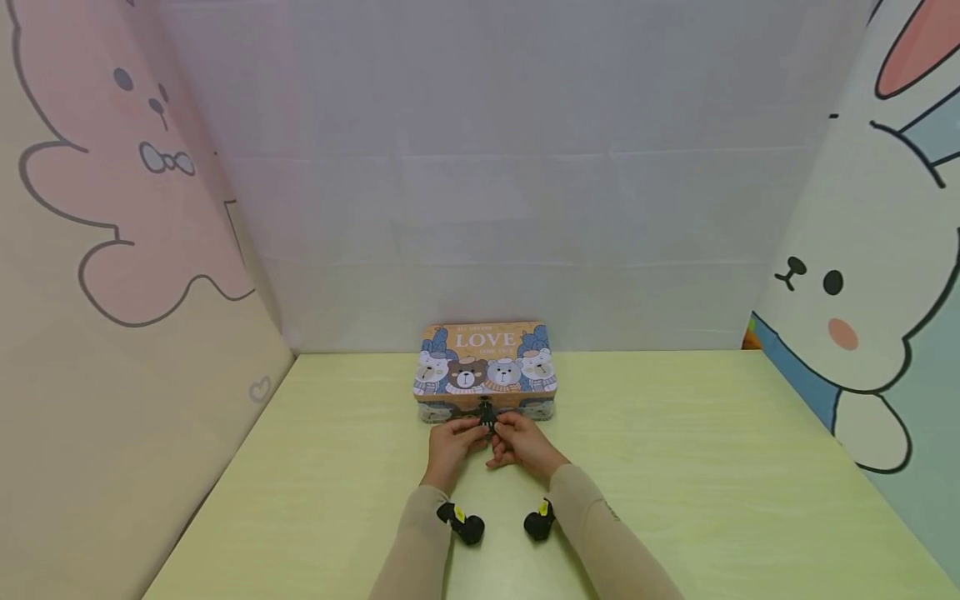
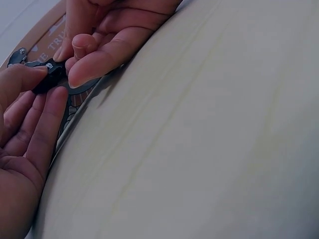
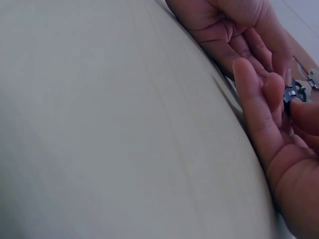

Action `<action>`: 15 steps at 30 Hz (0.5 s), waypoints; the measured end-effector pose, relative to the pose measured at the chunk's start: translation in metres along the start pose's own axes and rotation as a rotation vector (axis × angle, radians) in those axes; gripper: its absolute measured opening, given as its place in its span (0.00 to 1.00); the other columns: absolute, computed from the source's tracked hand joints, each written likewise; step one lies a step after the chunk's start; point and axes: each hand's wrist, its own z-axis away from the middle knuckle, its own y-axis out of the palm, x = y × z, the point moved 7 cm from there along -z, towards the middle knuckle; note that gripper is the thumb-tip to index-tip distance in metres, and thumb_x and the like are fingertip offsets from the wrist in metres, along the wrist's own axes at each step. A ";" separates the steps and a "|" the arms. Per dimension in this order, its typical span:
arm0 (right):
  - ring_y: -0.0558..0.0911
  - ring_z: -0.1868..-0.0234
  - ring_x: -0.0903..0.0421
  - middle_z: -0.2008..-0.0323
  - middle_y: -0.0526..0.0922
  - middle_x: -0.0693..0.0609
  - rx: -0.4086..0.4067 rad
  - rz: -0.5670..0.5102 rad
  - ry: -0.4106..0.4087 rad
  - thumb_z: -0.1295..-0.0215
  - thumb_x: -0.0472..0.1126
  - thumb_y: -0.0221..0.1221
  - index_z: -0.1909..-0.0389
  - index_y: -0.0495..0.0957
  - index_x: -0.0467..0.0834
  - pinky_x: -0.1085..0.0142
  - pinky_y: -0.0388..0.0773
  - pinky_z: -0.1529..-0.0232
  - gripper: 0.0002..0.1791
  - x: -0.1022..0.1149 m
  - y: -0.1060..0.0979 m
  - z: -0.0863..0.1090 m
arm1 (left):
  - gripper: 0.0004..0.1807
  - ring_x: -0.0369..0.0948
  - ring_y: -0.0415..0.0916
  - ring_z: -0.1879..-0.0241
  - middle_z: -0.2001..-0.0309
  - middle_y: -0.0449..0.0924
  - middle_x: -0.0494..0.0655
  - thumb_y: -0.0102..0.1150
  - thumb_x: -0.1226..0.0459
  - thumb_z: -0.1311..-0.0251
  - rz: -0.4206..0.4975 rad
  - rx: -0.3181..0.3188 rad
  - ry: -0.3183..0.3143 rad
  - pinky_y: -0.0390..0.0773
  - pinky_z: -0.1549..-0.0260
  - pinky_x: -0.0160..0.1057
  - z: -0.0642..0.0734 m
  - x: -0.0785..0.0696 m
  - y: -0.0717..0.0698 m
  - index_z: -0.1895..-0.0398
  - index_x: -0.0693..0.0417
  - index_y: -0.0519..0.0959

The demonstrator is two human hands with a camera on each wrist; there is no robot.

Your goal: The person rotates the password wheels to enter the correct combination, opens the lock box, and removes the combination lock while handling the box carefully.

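A small black combination padlock hangs at the front clasp of a tin box printed with cartoon bears and the word LOVE. My left hand pinches the padlock from the left, thumb on its face by a white number in the left wrist view. From the other side my right hand also pinches it with thumb and finger, its remaining fingers loosely bent. In the right wrist view the padlock's shackle lies by the silver metal clasp. The box lid is down. Fingers partly cover the padlock body.
The box stands on a pale yellow-green table, close to the white back wall. Side panels with a cartoon bear and a rabbit border the table. Black wrist cameras sit on both sleeves.
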 end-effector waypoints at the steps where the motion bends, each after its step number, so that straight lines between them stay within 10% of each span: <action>1: 0.74 0.78 0.62 0.70 0.72 0.47 -0.001 0.000 0.001 0.20 0.31 0.40 0.47 0.64 0.28 0.58 0.87 0.65 0.10 0.000 0.000 0.000 | 0.13 0.39 0.84 0.74 0.65 0.85 0.56 0.63 0.79 0.42 0.000 -0.002 -0.002 0.87 0.66 0.38 -0.002 0.004 -0.001 0.56 0.83 0.78; 15: 0.73 0.78 0.60 0.72 0.69 0.48 -0.016 0.021 -0.003 0.20 0.30 0.39 0.48 0.65 0.28 0.56 0.87 0.64 0.10 0.000 -0.001 -0.002 | 0.13 0.42 0.85 0.71 0.64 0.84 0.53 0.63 0.78 0.42 -0.029 0.010 -0.036 0.87 0.61 0.44 0.005 -0.007 0.002 0.56 0.82 0.78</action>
